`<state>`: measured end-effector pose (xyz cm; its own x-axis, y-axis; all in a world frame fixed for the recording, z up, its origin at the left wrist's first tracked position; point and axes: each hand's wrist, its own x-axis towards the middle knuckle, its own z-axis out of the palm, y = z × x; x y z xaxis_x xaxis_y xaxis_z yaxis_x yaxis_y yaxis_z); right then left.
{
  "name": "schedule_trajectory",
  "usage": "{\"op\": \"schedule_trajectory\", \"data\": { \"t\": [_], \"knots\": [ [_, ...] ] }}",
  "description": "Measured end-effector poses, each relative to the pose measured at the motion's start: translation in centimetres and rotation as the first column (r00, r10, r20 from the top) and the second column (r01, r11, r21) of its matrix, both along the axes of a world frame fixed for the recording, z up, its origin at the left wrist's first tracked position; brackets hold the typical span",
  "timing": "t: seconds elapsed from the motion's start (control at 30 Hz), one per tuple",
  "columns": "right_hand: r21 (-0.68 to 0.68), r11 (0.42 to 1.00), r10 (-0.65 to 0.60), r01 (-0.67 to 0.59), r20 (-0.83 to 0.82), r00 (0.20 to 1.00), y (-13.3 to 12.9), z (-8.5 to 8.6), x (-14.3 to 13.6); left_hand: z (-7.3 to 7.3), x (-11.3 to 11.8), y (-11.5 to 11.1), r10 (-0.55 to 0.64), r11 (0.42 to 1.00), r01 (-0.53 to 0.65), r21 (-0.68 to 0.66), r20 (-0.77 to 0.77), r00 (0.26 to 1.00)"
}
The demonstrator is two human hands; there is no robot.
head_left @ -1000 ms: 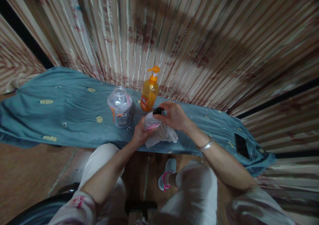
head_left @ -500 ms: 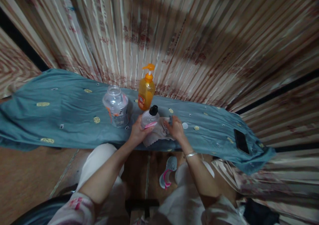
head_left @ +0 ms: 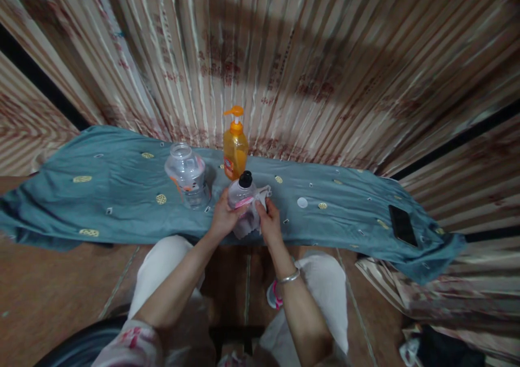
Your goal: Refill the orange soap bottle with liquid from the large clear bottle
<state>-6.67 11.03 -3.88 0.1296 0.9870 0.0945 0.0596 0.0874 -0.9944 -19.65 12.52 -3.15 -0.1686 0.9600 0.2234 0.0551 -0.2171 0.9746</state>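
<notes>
My left hand (head_left: 223, 215) is wrapped around the side of a small clear bottle (head_left: 239, 191) with a black cap and a pink mark on its front. The bottle stands nearly upright at the front of the cloth-covered table. My right hand (head_left: 268, 218) pinches a pale, thin cloth (head_left: 248, 224) with a scalloped edge. That cloth lies against the bottle's right side and hangs below it, hiding its lower part. Just behind is a pump bottle (head_left: 235, 153) of orange liquid. To the left stands a larger clear plastic jar (head_left: 187, 180) with an open mouth and a cartoon face.
A teal tablecloth (head_left: 130, 185) with pineapple prints covers the narrow table. A black phone (head_left: 402, 225) lies near its right end, and a white disc (head_left: 302, 202) lies right of my hands. Striped curtains (head_left: 260, 58) hang close behind; my knees are under the front edge.
My right hand has moved left toward the bottle, bringing the cloth up against its side. A small dark thing by my right fingers no longer shows. My left hand keeps its hold on the bottle.
</notes>
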Motion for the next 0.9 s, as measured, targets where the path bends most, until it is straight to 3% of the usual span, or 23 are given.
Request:
{"op": "schedule_trajectory", "data": {
  "t": [0.23, 0.37, 0.67, 0.9],
  "knots": [
    [0.06, 0.998, -0.01, 0.019, -0.138, 0.99, -2.7, 3.7, -2.5, 3.4, -0.6, -0.9, 0.054, 0.994, -0.055, 0.095, 0.018, 0.998],
    [0.062, 0.998, 0.033, -0.018, -0.253, 0.967, -3.1, 4.8, -2.8, 5.5, -1.0, -2.0, 0.046, 0.988, -0.05, 0.146, 0.028, 0.999],
    [-0.067, 0.988, 0.08, -0.14, -0.549, 0.832, -2.4, 4.9, -3.6, 8.0, 0.1, -5.8, -0.016, 0.994, 0.006, 0.106, 0.088, 0.996],
    [-0.142, 0.968, 0.052, -0.209, -0.698, 0.714, -5.4, 4.6, -3.4, 8.5, 0.8, -7.8, -0.034, 0.995, 0.024, 0.1, 0.104, 0.994]
  ]
}}
